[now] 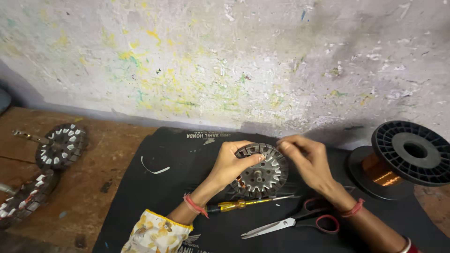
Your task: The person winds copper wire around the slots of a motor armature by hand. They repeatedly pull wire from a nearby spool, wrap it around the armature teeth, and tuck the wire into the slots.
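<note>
Copper wire fills the black spool [403, 159] at the right of the desk [93, 187]. On the black mat [154, 197], the slotted metal stator [262, 171] stands tilted near the middle. The left hand [232, 164] has its grip clamped on the stator's left rim; the right hand [307, 157] pinches fingertips together at its top edge. A screwdriver [243, 204] and scissors [295, 221] lie just below.

Dim, even light from above; my hands [276, 161] cast soft shadows on the black mat [154, 192]; edges slightly curved.
</note>
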